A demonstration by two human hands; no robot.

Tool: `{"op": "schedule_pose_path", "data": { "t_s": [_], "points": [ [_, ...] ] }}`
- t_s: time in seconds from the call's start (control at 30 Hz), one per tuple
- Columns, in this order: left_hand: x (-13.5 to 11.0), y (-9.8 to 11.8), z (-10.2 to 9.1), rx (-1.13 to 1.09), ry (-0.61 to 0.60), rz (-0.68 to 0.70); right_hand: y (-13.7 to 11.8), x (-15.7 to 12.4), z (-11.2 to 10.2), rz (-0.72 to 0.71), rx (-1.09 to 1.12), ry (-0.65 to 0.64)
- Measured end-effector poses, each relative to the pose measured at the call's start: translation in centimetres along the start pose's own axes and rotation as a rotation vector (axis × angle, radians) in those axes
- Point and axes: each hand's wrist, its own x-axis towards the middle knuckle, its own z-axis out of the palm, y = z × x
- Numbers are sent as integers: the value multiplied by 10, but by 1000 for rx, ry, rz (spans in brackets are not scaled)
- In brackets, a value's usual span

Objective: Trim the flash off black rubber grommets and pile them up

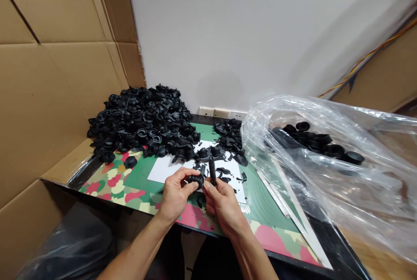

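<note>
Between the thumb and fingers of my left hand (pixel 176 193) is a black ribbed rubber part (pixel 195 181), held over the front of the table. My right hand (pixel 223 201) grips a slim black pen-like tool (pixel 212 171) that points up and away from me. The right fingertips meet the edge of the rubber part; the tool's working end is hidden in the hand. Beneath both hands lies a white paper sheet (pixel 159 169) strewn with black rubber scraps (pixel 224 171).
A big heap of black ribbed rubber parts (pixel 143 119) fills the back left, beside a cardboard wall (pixel 58 80). Trimmings (pixel 230 136) are piled at the back middle. On the right, a clear plastic bag (pixel 342 184) holds several black parts (pixel 312 141). Wall sockets (pixel 221 113) sit behind.
</note>
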Motion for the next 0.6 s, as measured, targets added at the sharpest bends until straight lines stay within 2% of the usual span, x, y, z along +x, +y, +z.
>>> {"op": "schedule_pose_path", "data": {
  "t_s": [0.37,0.6],
  "points": [
    [-4,2,1,-105,7,-102,-2,-3,-5,-35,-47,43],
    [-3,2,1,-59,11,-83,-3,-1,-8,-42,-31,48]
  ]
}}
